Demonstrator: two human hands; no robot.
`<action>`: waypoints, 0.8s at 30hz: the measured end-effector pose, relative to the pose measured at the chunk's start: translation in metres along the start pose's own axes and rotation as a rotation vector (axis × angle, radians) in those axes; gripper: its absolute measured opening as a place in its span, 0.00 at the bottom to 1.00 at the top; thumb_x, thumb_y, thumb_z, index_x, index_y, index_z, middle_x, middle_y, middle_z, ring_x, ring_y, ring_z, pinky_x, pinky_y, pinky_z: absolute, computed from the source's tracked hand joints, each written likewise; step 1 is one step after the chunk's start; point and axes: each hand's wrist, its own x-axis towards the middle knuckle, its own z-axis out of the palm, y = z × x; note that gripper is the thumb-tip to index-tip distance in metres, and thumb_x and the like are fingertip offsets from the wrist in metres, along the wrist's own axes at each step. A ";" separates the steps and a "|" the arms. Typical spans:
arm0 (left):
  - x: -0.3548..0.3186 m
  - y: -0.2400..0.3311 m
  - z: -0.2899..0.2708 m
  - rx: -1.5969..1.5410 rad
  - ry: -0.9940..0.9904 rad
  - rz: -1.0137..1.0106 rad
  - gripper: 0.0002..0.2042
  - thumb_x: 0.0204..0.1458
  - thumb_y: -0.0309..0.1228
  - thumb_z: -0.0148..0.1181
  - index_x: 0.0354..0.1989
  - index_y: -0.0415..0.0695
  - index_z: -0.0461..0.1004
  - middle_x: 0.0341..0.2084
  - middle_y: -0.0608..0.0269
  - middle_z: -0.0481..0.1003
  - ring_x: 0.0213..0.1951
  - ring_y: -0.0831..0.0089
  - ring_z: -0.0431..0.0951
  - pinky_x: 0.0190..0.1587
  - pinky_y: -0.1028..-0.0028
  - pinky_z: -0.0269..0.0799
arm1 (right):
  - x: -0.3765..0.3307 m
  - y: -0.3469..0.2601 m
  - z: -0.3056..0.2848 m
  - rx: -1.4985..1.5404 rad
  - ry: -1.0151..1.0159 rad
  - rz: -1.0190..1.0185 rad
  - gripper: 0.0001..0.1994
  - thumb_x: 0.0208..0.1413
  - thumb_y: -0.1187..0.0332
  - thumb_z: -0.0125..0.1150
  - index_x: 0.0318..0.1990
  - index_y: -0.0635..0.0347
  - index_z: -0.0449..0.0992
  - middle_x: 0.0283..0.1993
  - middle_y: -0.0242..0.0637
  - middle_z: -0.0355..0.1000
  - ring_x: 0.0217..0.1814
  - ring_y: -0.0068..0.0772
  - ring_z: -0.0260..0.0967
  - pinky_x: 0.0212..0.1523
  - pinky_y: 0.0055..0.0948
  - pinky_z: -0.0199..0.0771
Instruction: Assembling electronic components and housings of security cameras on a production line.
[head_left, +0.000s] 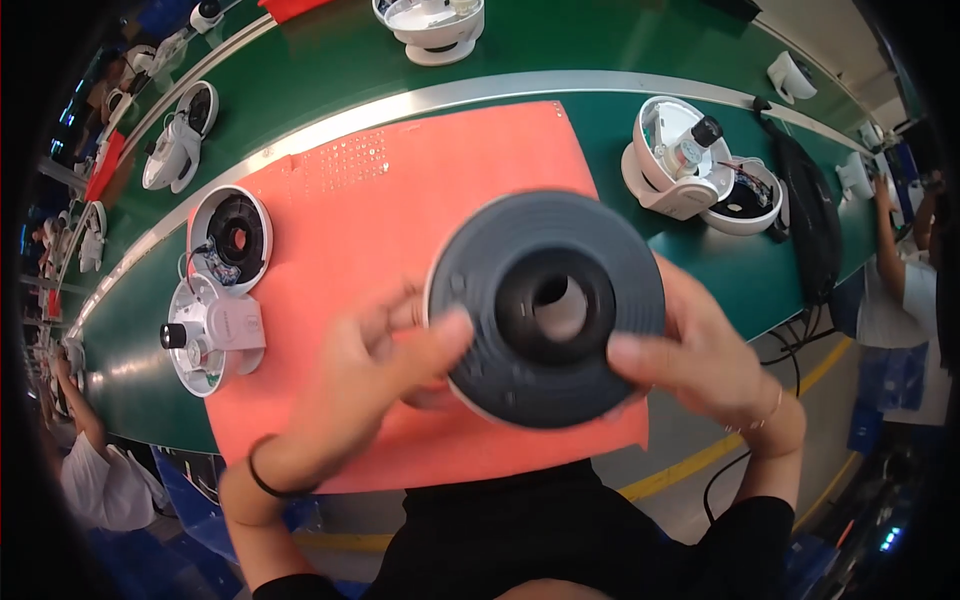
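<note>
- Far left on the orange-pink mat [340,235], by its left edge, lies an opened round housing [254,215] with a dark inner ring; nearer and just beside it sits a white device body [235,325] whose black cylinder [173,336] points left. Loose wiring [215,263] shows between the two. Both lie to the left of the left hand and farther out, with neither hand touching them.
- The left hand [385,350] reaches in from the near left. Its thumb lies over the disc's face at the left rim; its fingers are partly spread and curl beside and behind that rim, so it pinches the edge. Blur hides the exact contact.
- The dark grey disc [518,325] is between the hands, in front of the mat's right half, and appears raised off it. Being round, it has no long axis; the axis through its central hole runs roughly toward the head, the broad face turned up. A pale edge shows along its left and near-left rim.
- The right hand [690,345] pinches the opposite rim, thumb on the near-right face, fingers mostly hidden behind. Neither hand is clearly nearer the disc.
- Far right, beyond the mat, stand a second white device [665,150] and an open shell [745,200], well apart from the right hand.
</note>
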 end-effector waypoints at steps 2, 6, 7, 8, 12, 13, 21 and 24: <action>0.007 0.011 -0.001 -0.021 -0.037 -0.137 0.23 0.50 0.36 0.57 0.51 0.36 0.60 0.36 0.60 0.71 0.33 0.78 0.74 0.33 0.83 0.71 | 0.005 -0.010 0.003 -0.030 0.099 0.088 0.30 0.49 0.66 0.56 0.57 0.67 0.52 0.47 0.41 0.66 0.38 0.26 0.71 0.23 0.21 0.77; 0.008 0.016 0.005 0.081 0.003 -0.152 0.26 0.48 0.39 0.59 0.51 0.36 0.60 0.37 0.60 0.71 0.37 0.77 0.72 0.34 0.79 0.71 | 0.013 -0.020 -0.003 -0.008 0.048 0.139 0.31 0.49 0.66 0.56 0.58 0.66 0.51 0.47 0.41 0.65 0.41 0.27 0.70 0.28 0.24 0.78; 0.008 0.014 0.004 0.134 -0.010 -0.129 0.28 0.47 0.38 0.60 0.52 0.35 0.59 0.37 0.58 0.71 0.38 0.76 0.72 0.35 0.79 0.71 | 0.014 -0.020 -0.004 -0.016 0.015 0.149 0.32 0.48 0.66 0.57 0.59 0.65 0.50 0.49 0.40 0.64 0.46 0.29 0.69 0.34 0.26 0.78; 0.008 0.013 0.002 0.189 -0.021 -0.105 0.29 0.45 0.36 0.62 0.53 0.35 0.59 0.37 0.55 0.70 0.38 0.75 0.73 0.35 0.78 0.71 | 0.013 -0.017 -0.002 -0.020 0.013 0.149 0.32 0.48 0.66 0.57 0.59 0.65 0.50 0.49 0.40 0.64 0.46 0.29 0.69 0.34 0.26 0.78; 0.005 0.001 0.000 0.178 -0.011 0.146 0.32 0.41 0.29 0.65 0.53 0.33 0.57 0.37 0.50 0.71 0.38 0.69 0.75 0.38 0.75 0.74 | 0.001 -0.005 0.006 -0.259 0.039 -0.167 0.44 0.39 0.74 0.68 0.59 0.60 0.40 0.53 0.42 0.59 0.52 0.30 0.64 0.47 0.30 0.72; 0.004 -0.001 0.000 0.193 0.011 0.120 0.31 0.39 0.26 0.66 0.52 0.32 0.57 0.38 0.49 0.71 0.40 0.68 0.74 0.41 0.72 0.74 | 0.002 0.001 0.005 -0.341 0.059 -0.184 0.46 0.38 0.73 0.69 0.60 0.60 0.39 0.54 0.43 0.57 0.52 0.31 0.63 0.47 0.31 0.72; -0.001 -0.020 0.009 0.358 0.023 0.210 0.31 0.39 0.26 0.67 0.52 0.37 0.58 0.36 0.55 0.74 0.38 0.67 0.76 0.37 0.69 0.76 | -0.002 0.016 -0.016 -0.663 0.082 -0.348 0.49 0.34 0.67 0.73 0.58 0.66 0.39 0.54 0.46 0.52 0.59 0.35 0.53 0.55 0.29 0.59; -0.001 -0.025 0.002 0.614 -0.027 0.440 0.28 0.37 0.32 0.69 0.47 0.36 0.63 0.33 0.52 0.75 0.34 0.68 0.78 0.34 0.74 0.76 | -0.007 0.022 -0.023 -0.965 0.097 -0.486 0.47 0.33 0.63 0.74 0.56 0.67 0.45 0.52 0.49 0.53 0.56 0.41 0.56 0.53 0.33 0.60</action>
